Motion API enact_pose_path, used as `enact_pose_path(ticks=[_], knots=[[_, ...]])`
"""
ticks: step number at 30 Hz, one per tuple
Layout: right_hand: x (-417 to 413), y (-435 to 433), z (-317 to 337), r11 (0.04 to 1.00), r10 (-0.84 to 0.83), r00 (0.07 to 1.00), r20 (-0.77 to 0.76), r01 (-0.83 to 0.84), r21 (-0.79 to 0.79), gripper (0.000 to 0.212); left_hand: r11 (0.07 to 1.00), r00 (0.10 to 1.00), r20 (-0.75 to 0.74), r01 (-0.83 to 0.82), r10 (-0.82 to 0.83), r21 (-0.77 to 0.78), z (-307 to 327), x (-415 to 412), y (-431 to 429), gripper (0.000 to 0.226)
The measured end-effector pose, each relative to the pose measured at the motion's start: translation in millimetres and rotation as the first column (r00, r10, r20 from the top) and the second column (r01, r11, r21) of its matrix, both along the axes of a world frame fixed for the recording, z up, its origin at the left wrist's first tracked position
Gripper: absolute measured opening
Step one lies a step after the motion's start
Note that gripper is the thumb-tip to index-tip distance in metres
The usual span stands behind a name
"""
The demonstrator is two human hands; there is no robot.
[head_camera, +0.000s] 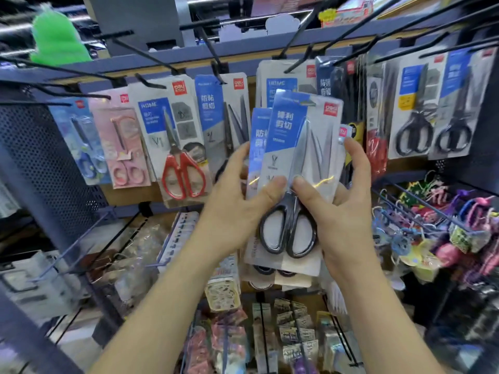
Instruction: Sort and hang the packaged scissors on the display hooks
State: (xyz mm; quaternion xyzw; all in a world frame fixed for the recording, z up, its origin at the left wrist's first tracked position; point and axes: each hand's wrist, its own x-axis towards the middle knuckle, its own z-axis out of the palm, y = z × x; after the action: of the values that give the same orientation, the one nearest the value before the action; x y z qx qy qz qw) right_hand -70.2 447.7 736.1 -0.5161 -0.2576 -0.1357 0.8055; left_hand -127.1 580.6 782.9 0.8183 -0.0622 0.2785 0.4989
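Sorting looks like the step in hand: the stack of packaged scissors [291,136] is held up in front of the display hooks [219,71], hanging on none of them. The left hand [237,209] grips the stack's left edge, thumb on the front card. The right hand [343,217] holds the right edge, fingers curled behind, its thumb pressed beside the left thumb just above the black handles [287,230]. A 2nd pack [258,147] peeks out behind on the left. Next, I judge, 1 pack must be peeled off, matched to a row by its blue label, and its top hole lined up with a hook tip.
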Motion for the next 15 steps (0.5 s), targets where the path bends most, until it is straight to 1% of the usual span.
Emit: enact_pose_path(ticks=[1, 2, 4, 6, 7, 8, 10, 11, 13, 15], knots=[[0.0, 3.5, 0.0, 1.000, -0.024, 1.000, -0.002, 0.024, -0.005, 0.083, 1.000, 1.000, 0.017, -0.006, 0.007, -0.018, -8.6, 0.1, -4.2, 0.045], [0.5, 7.6, -0.5, 0.999, -0.050, 0.999, 0.001, 0.050, -0.008, 0.082, 0.998, 0.997, 0.053, -0.048, 0.051, -0.049, -15.4, 2.1, -6.2, 0.053], [-2.1, 13.5, -2.1, 0.996, -0.093, 0.996, -0.004, 0.093, -0.013, 0.077, 0.986, 0.985, 0.101, -0.130, 0.140, -0.101, -23.5, 5.8, -5.8, 0.062], [-4.0, 16.8, -2.6, 0.993, -0.119, 0.993, 0.010, 0.119, -0.019, 0.064, 0.979, 0.982, 0.136, -0.109, 0.133, -0.170, -26.3, 9.1, -4.2, 0.052], [-4.9, 18.1, -2.7, 0.992, -0.125, 0.992, 0.007, 0.125, -0.017, 0.057, 0.975, 0.980, 0.142, -0.111, 0.139, -0.191, -26.5, 10.7, -3.8, 0.041], [-5.4, 18.1, -3.1, 0.993, -0.117, 0.993, -0.006, 0.117, 0.002, 0.052, 0.972, 0.976, 0.144, -0.135, 0.164, -0.193, -26.5, 12.5, -3.7, 0.029], [-7.5, 16.2, -2.9, 0.993, -0.100, 0.994, -0.040, 0.102, 0.051, 0.046, 0.968, 0.963, 0.147, -0.206, 0.227, -0.145, -26.7, 15.8, -3.8, 0.005], [-8.5, 14.7, -2.4, 0.993, -0.102, 0.994, -0.049, 0.105, 0.060, 0.044, 0.968, 0.958, 0.152, -0.227, 0.242, -0.110, -28.4, 16.4, -5.0, 0.006], [-6.3, 11.4, -5.2, 0.993, -0.105, 0.993, -0.046, 0.107, 0.040, 0.040, 0.967, 0.950, 0.184, -0.248, 0.253, -0.050, -34.5, 16.9, -6.9, 0.017], [-5.3, 10.4, -6.7, 0.996, -0.087, 0.996, -0.033, 0.088, 0.023, 0.037, 0.954, 0.924, 0.241, -0.294, 0.297, -0.049, -37.3, 16.7, -9.7, 0.019]])
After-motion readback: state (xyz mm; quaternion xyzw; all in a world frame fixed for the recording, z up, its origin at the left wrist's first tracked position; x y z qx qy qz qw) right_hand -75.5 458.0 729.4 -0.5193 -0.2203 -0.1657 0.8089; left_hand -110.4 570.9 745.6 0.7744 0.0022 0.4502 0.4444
